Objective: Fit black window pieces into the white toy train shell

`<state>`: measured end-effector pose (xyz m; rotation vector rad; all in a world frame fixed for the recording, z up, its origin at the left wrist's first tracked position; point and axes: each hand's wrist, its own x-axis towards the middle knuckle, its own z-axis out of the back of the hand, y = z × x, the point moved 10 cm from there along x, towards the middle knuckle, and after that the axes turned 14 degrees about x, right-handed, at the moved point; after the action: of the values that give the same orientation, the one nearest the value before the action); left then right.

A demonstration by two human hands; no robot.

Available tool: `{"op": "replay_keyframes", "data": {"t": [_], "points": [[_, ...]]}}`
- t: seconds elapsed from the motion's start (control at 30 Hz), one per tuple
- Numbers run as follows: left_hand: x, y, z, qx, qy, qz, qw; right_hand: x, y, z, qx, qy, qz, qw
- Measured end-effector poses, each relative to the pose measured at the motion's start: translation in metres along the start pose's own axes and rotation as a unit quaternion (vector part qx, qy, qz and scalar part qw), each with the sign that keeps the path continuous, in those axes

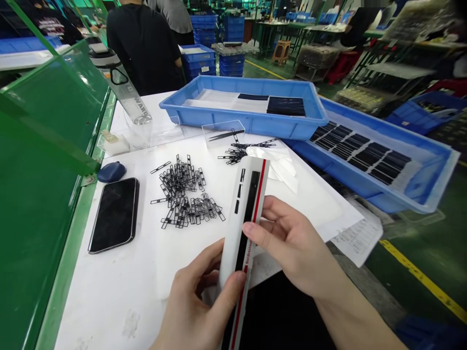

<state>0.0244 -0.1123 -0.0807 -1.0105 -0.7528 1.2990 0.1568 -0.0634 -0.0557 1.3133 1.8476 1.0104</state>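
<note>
Both hands are up over the white counter with a long white strip between them: left hand has its grip pinched on the lower end, right hand grip clamped on the edge by the red line. Black frame parts sit piled just behind, phone off to the left. I'd say keep fingertips on the edges, off the black band, and hold it level so nothing smudges or bends
</note>
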Motion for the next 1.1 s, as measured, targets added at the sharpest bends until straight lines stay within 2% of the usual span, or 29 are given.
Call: {"op": "replay_keyframes", "data": {"t": [0.1, 0.17, 0.37, 0.53, 0.7, 0.83, 0.97, 1.1], "points": [[-0.002, 0.001, 0.001, 0.013, -0.011, -0.008, 1.0, 0.002, 0.005, 0.006, -0.015, -0.024, 0.03, 0.999], [-0.003, 0.002, 0.002, 0.02, -0.017, -0.014, 1.0, 0.003, 0.002, 0.007, -0.013, -0.034, 0.024, 0.999], [-0.005, 0.002, 0.003, 0.037, -0.034, 0.001, 0.999, 0.008, 0.009, 0.005, -0.004, -0.015, 0.026, 1.0], [-0.004, 0.0, 0.001, 0.05, -0.021, -0.004, 0.999, 0.009, 0.011, 0.01, -0.016, -0.03, 0.034, 0.999], [-0.005, 0.005, 0.001, 0.048, -0.011, 0.01, 0.999, 0.015, 0.011, 0.01, 0.008, -0.01, 0.028, 1.0], [-0.007, 0.005, 0.0, 0.045, -0.007, 0.004, 0.999, 0.018, 0.016, 0.015, -0.009, -0.028, 0.036, 0.999], [-0.006, 0.006, 0.0, 0.045, -0.007, 0.015, 0.999, 0.021, 0.012, 0.015, 0.006, -0.032, 0.015, 0.999], [-0.007, 0.006, 0.001, 0.054, -0.004, -0.001, 0.999, 0.023, 0.022, 0.017, 0.035, -0.037, 0.059, 0.997]]}}
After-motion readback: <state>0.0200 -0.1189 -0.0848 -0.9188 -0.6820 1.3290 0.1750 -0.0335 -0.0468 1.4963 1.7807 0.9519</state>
